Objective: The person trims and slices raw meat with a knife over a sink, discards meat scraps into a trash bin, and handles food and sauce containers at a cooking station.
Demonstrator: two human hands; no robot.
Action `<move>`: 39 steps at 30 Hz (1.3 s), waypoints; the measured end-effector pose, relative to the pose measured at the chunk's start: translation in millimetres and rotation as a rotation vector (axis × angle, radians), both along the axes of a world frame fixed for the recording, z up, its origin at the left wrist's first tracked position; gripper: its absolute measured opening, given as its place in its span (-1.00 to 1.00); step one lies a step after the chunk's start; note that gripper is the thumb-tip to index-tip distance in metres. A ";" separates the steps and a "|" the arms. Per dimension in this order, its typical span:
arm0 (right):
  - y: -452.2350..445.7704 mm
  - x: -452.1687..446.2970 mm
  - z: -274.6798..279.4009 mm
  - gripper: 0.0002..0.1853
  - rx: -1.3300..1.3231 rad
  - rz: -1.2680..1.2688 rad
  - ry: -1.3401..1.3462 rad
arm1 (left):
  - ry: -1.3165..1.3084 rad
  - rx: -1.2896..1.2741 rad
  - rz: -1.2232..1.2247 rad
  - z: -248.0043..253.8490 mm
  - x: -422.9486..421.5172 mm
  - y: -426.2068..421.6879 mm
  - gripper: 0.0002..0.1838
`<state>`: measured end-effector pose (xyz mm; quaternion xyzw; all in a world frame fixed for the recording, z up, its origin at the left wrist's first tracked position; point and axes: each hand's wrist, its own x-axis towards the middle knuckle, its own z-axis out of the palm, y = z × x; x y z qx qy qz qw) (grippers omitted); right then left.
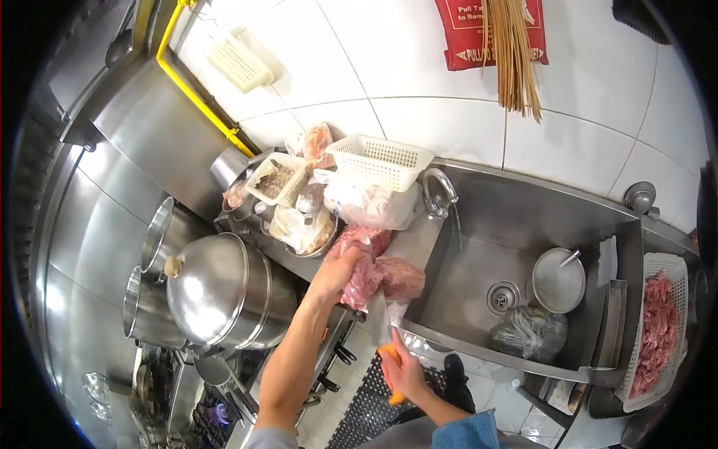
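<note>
My left hand [336,271] is closed on a piece of raw meat [362,278] at the counter's edge, left of the sink. Another chunk of meat [402,278] lies just right of it, and more red meat [372,238] is behind. In my right hand [404,372] is the orange handle of a knife [379,318]. Its blade points up toward the meat, its tip close to the right side of the held piece. Whether the blade touches the meat is hard to tell.
Water runs from a faucet [440,196] into the steel sink [471,254], which holds a bowl [558,280] and a bag [529,334]. Large pots [217,288] stand left. Bagged food [370,200] and baskets [381,159] are behind. Sliced meat [654,329] fills a basket at right.
</note>
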<state>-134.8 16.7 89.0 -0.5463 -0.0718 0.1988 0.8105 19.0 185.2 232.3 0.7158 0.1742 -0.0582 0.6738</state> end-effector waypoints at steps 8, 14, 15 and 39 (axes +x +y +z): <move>1.7 69.2 9.9 -0.38 0.013 0.096 0.060 | 0.019 -0.054 -0.053 7.2 13.2 -4.2 -0.69; -9.8 36.4 5.1 -0.40 0.014 0.097 0.059 | 0.059 -0.041 -0.086 0.4 10.5 1.1 -0.71; 5.0 75.5 4.2 -0.40 -0.019 0.097 0.029 | 0.047 -0.006 -0.116 -4.6 10.0 0.3 -0.72; -84.7 3.7 2.2 -0.34 0.077 0.125 0.172 | 0.038 0.055 -0.202 70.2 21.1 34.2 -0.66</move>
